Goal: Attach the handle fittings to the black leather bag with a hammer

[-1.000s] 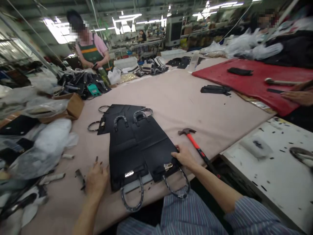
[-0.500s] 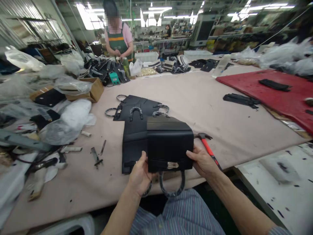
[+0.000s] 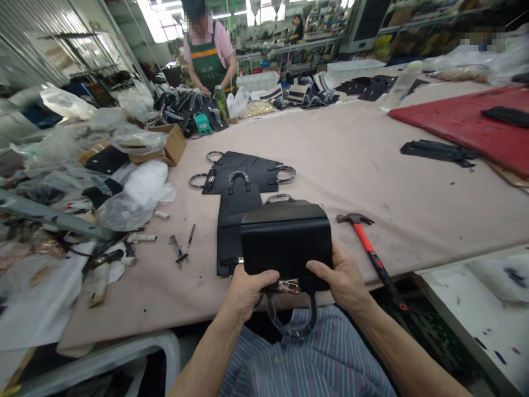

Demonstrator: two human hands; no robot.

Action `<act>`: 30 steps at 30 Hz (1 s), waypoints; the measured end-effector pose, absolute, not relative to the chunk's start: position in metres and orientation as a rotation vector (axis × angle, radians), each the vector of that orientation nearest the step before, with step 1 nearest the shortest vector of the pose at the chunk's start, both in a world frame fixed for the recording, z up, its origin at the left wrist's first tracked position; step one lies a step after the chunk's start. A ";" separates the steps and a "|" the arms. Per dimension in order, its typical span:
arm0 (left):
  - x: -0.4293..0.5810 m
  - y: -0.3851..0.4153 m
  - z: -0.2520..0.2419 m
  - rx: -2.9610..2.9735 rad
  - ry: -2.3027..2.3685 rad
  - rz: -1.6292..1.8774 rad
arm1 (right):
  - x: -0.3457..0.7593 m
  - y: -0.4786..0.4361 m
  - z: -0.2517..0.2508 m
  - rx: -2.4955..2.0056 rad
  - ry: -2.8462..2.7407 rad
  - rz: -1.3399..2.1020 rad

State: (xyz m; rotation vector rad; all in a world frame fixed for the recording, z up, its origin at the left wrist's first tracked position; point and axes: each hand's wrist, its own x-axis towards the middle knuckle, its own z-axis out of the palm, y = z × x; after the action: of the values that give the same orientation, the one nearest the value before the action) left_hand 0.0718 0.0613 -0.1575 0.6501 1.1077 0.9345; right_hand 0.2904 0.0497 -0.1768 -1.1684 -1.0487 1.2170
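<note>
A black handbag (image 3: 285, 240) is held between both hands over the front edge of the table. My left hand (image 3: 246, 289) grips its lower left side, thumb lying on the front flap. On the lower right, my right hand (image 3: 343, 275) grips it the same way, thumb on the flap and fingers hidden. Between the thumbs sits a metal clasp (image 3: 289, 285), and a plastic-wrapped handle (image 3: 291, 328) hangs below it. Behind the bag lie flat black bag panels (image 3: 235, 209) with wrapped handles. A claw hammer (image 3: 366, 242) with a red and black grip lies right of the bag.
A small metal tool (image 3: 178, 252) and a thin punch (image 3: 191, 235) lie left of the panels. Plastic bags and a cardboard box (image 3: 176, 144) crowd the left side. A red board (image 3: 463, 118) covers the far right. Across the table stands a co-worker (image 3: 210, 55) in a green apron.
Both thumbs have moved inward onto the lower flap, and the bag is tilted a little differently. The view has turned and dipped, showing more of the hammer.
</note>
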 end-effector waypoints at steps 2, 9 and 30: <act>0.069 0.060 -0.156 0.626 0.999 0.884 | 0.289 0.050 -0.174 -1.115 -0.973 1.311; 0.054 0.047 -0.175 0.588 0.779 0.749 | 0.287 0.043 -0.178 -1.033 -0.909 1.358; 0.011 -0.015 -0.193 0.365 0.731 1.022 | 0.245 0.003 -0.188 -1.192 -1.003 1.437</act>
State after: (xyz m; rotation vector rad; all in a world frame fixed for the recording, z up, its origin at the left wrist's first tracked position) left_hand 0.0111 -0.0147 -0.1927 0.3648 0.7310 1.0215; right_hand 0.2454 0.0028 -0.1880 -1.1917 -1.0032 1.4370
